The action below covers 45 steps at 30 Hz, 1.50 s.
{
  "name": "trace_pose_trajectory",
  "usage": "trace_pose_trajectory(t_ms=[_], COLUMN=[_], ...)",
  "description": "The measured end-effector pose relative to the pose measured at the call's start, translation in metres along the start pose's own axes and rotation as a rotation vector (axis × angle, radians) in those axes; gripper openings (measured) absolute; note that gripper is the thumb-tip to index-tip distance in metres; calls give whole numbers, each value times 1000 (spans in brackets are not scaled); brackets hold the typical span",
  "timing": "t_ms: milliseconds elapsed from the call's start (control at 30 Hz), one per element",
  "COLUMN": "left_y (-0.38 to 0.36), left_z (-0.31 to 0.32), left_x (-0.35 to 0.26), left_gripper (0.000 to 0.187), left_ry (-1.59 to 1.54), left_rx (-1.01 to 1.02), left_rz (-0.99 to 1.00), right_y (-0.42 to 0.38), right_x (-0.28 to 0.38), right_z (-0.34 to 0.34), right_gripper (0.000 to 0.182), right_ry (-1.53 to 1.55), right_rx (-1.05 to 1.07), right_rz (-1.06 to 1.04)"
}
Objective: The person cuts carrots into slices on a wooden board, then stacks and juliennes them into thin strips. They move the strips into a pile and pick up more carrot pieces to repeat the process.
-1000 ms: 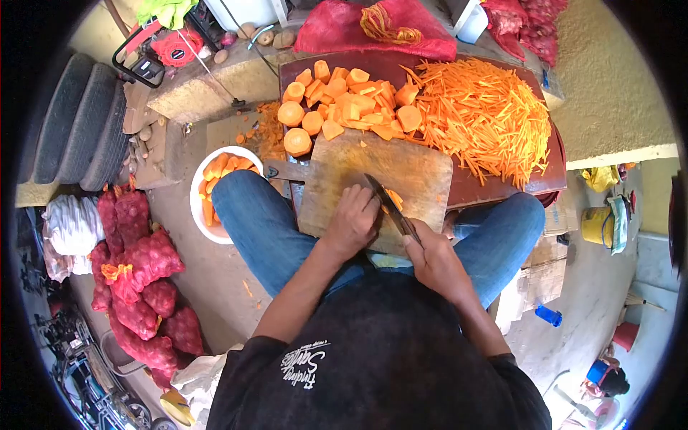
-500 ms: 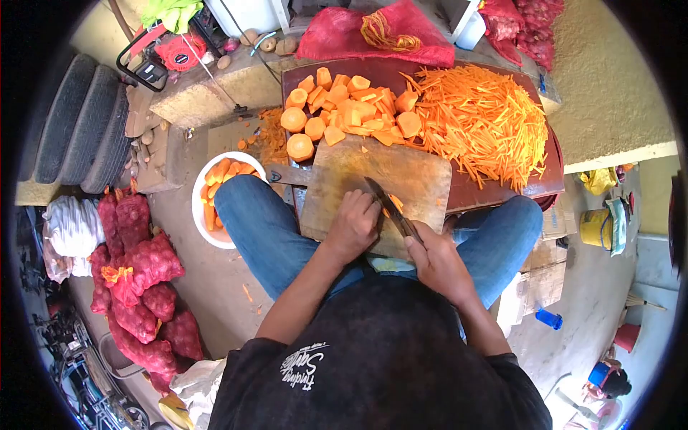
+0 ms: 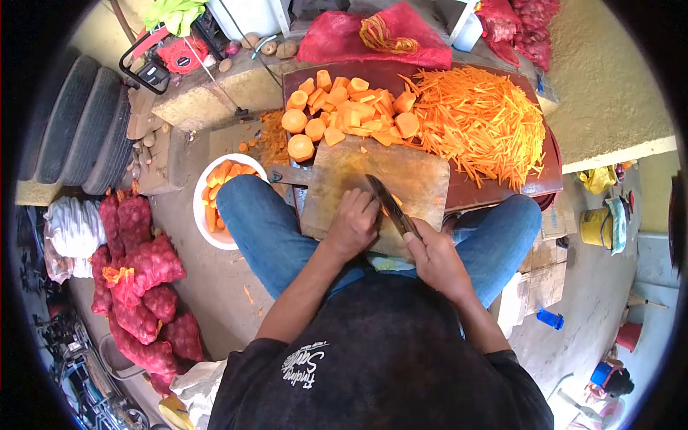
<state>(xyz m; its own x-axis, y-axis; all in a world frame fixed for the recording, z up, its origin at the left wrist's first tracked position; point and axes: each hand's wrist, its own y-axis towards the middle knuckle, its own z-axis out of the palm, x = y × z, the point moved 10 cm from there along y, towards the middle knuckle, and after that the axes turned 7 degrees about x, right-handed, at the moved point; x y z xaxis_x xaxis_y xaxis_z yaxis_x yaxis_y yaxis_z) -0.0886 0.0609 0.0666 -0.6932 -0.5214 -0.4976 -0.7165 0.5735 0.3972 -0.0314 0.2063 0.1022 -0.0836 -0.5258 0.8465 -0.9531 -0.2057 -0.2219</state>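
My right hand [image 3: 437, 256] is wrapped around the handle of a knife [image 3: 387, 201], whose dark blade slants up and left over the wooden cutting board [image 3: 423, 179]. Just left of the blade, my left hand [image 3: 353, 226] presses down on the board with its fingers curled; whatever lies under them is hidden. A bit of orange carrot [image 3: 396, 201] shows along the blade's right side. Behind the board, chunks of peeled carrot [image 3: 358, 111] and a large heap of carrot strips [image 3: 480, 122] cover the brown tabletop [image 3: 541, 185].
Left of my knee stands a white basin [image 3: 201, 208] of carrots. Red mesh sacks [image 3: 147, 287] are piled on the floor further left, below stacked tires [image 3: 75, 129]. A red mesh bag [image 3: 337, 39] lies behind the tabletop. Another person [image 3: 611, 380] is at the far lower right.
The knife blade has shifted very slightly beside my left hand. Both hands stay in nearly the same place, and the carrot heaps look unchanged.
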Motion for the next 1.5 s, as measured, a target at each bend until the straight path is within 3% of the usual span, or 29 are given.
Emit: trace_pose_trajectory(t_ms=[133, 233, 433, 633, 833, 1000, 1133, 1167, 1267, 1300, 1500], left_y=[2, 1, -2, -4, -4, -9, -13, -9, 23, 33, 52], left_z=[0, 1, 4, -1, 5, -6, -19, -21, -32, -33, 0], left_x=[0, 1, 7, 17, 25, 50, 78, 73, 34, 20, 25], left_gripper=[27, 19, 27, 17, 15, 14, 25, 36, 43, 56, 60], left_ry=[-11, -20, -43, -212, -171, -432, -753, -710, -450, -363, -59], left_rx=[-32, -1, -13, -172, -54, -189, -279, -160, 57, 188, 303], left_rz=[13, -7, -25, -48, -131, -318, -477, -489, -213, -217, -216], right_y=[-2, 2, 2, 3, -7, -20, -30, -32, -32, -32, -36], right_x=[-5, -14, -5, -13, 1, 25, 15, 17, 23, 26, 34], right_z=[2, 11, 4, -3, -7, -15, -5, -2, 5, 8, 14], right_gripper=[29, 24, 32, 30, 29, 29, 32, 33, 35, 36, 24], right_ry=[5, -57, -65, 15, 73, -203, -359, -389, -491, -532, -665], right_rx=[5, -32, -2, -50, -19, -78, -51, -35, -6, -11, -37], right_rz=[15, -7, -41, 2, 22, -275, -328, -345, -391, -402, -453])
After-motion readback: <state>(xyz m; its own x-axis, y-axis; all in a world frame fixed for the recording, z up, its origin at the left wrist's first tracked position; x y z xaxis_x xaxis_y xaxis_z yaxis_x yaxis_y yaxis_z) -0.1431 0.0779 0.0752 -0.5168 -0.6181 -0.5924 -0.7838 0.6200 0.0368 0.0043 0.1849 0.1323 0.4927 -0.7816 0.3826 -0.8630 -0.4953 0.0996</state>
